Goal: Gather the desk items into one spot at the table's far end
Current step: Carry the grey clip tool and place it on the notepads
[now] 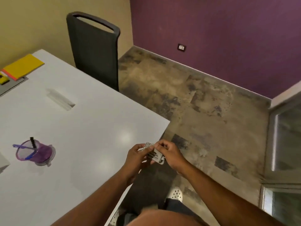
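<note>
Both hands hold a small silver metal multi-tool [155, 154] over the near right corner of the white table [91, 128]. My left hand [138, 156] cups it from below and the left. My right hand [169, 153] pinches its top edge with thumb and fingers. A purple mesh pen cup [35, 152] stands on the table at the left, with a blue pen and a black pen in it. At the far left end lie a yellow notebook [23, 66] with an orange edge, a grey sheet [11, 85] under it, and a small yellow and black item [4, 79].
A black chair [94, 53] stands at the table's far side. A slot-like recess [61, 99] is cut in the tabletop. A grey object [3, 162] shows at the left edge. Patterned floor, a purple wall and a glass door frame [283, 144] lie to the right.
</note>
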Action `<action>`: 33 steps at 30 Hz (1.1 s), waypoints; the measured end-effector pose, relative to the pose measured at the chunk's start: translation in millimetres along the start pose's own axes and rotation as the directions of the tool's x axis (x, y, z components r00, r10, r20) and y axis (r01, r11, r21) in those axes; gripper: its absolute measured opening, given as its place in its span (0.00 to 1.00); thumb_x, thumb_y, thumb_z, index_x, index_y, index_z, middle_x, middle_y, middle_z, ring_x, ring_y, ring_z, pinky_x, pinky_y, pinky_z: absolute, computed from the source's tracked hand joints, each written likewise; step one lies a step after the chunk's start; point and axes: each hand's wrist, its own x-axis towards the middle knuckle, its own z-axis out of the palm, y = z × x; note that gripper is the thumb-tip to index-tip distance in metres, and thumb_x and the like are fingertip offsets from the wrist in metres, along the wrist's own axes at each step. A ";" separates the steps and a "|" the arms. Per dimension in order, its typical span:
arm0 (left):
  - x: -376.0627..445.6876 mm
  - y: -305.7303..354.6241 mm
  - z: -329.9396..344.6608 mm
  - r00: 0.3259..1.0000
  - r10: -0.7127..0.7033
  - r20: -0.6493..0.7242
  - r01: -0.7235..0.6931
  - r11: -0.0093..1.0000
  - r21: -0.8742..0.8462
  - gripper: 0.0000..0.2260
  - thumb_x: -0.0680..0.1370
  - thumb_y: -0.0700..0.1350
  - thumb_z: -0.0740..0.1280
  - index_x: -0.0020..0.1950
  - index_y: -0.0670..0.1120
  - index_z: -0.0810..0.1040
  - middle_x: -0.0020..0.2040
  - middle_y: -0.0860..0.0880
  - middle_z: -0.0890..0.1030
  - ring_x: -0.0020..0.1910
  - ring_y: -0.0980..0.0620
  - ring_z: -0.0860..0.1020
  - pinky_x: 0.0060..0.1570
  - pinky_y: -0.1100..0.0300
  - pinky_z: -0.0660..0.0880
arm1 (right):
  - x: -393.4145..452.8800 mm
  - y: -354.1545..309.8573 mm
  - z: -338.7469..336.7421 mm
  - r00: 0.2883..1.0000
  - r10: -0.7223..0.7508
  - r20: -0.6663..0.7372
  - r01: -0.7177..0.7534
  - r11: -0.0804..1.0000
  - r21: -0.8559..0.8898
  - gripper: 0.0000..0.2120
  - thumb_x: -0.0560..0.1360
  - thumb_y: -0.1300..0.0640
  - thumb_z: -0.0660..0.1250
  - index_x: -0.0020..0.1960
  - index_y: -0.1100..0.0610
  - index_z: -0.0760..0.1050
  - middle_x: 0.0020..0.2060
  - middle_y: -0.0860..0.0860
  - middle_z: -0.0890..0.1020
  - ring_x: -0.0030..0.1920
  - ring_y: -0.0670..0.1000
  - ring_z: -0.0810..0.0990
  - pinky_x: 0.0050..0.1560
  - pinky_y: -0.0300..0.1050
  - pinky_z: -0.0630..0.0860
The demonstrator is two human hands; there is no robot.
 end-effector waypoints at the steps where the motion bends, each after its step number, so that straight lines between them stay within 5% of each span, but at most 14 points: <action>1: 8.6 1.6 23.6 1.000 0.002 0.023 -0.002 1.000 0.023 0.19 0.77 0.52 0.77 0.62 0.42 0.81 0.54 0.40 0.88 0.53 0.39 0.88 0.51 0.48 0.86 | -0.4 2.1 -23.9 1.000 0.000 -0.021 0.001 1.000 0.031 0.06 0.83 0.57 0.68 0.51 0.58 0.81 0.40 0.49 0.87 0.42 0.49 0.87 0.42 0.45 0.84; 3: 25.8 7.3 71.5 0.998 0.004 0.069 -0.009 0.998 0.066 0.16 0.74 0.52 0.79 0.55 0.43 0.85 0.52 0.36 0.87 0.51 0.37 0.87 0.46 0.51 0.85 | -1.2 3.3 -70.2 0.997 -0.001 -0.074 0.007 0.997 0.082 0.06 0.83 0.60 0.67 0.49 0.58 0.81 0.41 0.53 0.85 0.43 0.53 0.86 0.46 0.53 0.85; 5: 43.0 12.7 119.3 0.992 0.001 0.125 -0.017 0.992 0.121 0.10 0.73 0.53 0.79 0.49 0.48 0.87 0.52 0.36 0.87 0.50 0.38 0.88 0.45 0.52 0.85 | -1.5 2.3 -115.9 0.990 -0.017 -0.142 0.029 0.996 0.085 0.06 0.83 0.62 0.67 0.51 0.63 0.80 0.41 0.54 0.83 0.43 0.53 0.84 0.46 0.50 0.84; 7: 61.2 16.2 163.1 0.983 -0.014 0.184 -0.017 0.986 0.165 0.09 0.76 0.52 0.77 0.51 0.48 0.87 0.52 0.38 0.88 0.52 0.40 0.88 0.47 0.53 0.85 | -1.1 -2.1 -158.8 0.975 -0.043 -0.216 0.055 0.997 0.046 0.07 0.83 0.63 0.66 0.53 0.68 0.80 0.41 0.54 0.82 0.42 0.49 0.81 0.43 0.39 0.80; 14: 121.2 38.4 277.7 0.972 -0.049 0.231 -0.003 0.976 0.219 0.17 0.79 0.48 0.75 0.63 0.41 0.78 0.52 0.38 0.88 0.49 0.42 0.88 0.53 0.48 0.86 | 15.0 -26.4 -269.8 0.942 -0.066 -0.330 0.082 0.996 0.034 0.10 0.84 0.58 0.66 0.53 0.64 0.82 0.39 0.49 0.81 0.40 0.46 0.79 0.45 0.44 0.76; 19: 181.7 68.1 331.0 0.970 -0.050 0.237 -0.003 0.976 0.217 0.17 0.79 0.45 0.76 0.64 0.41 0.79 0.54 0.35 0.87 0.47 0.44 0.86 0.48 0.52 0.86 | 64.7 -46.4 -324.6 0.918 -0.054 -0.393 0.086 0.994 0.064 0.08 0.84 0.57 0.67 0.51 0.60 0.83 0.38 0.47 0.83 0.37 0.41 0.80 0.43 0.39 0.76; 24: 264.9 103.7 370.0 0.962 -0.058 0.266 0.011 0.984 0.175 0.17 0.78 0.47 0.77 0.63 0.42 0.80 0.53 0.38 0.88 0.48 0.44 0.87 0.45 0.54 0.85 | 137.0 -73.9 -378.5 0.920 -0.045 -0.389 0.080 0.994 0.074 0.09 0.85 0.54 0.66 0.51 0.57 0.82 0.36 0.54 0.82 0.30 0.43 0.78 0.31 0.37 0.76; 33: 395.7 206.0 424.1 0.956 -0.047 0.289 0.008 0.991 0.135 0.18 0.77 0.47 0.78 0.62 0.41 0.80 0.46 0.42 0.88 0.43 0.48 0.87 0.41 0.55 0.84 | 266.5 -165.8 -454.1 0.924 -0.046 -0.380 0.077 0.995 0.068 0.10 0.85 0.55 0.65 0.54 0.61 0.81 0.41 0.56 0.83 0.38 0.54 0.81 0.38 0.50 0.79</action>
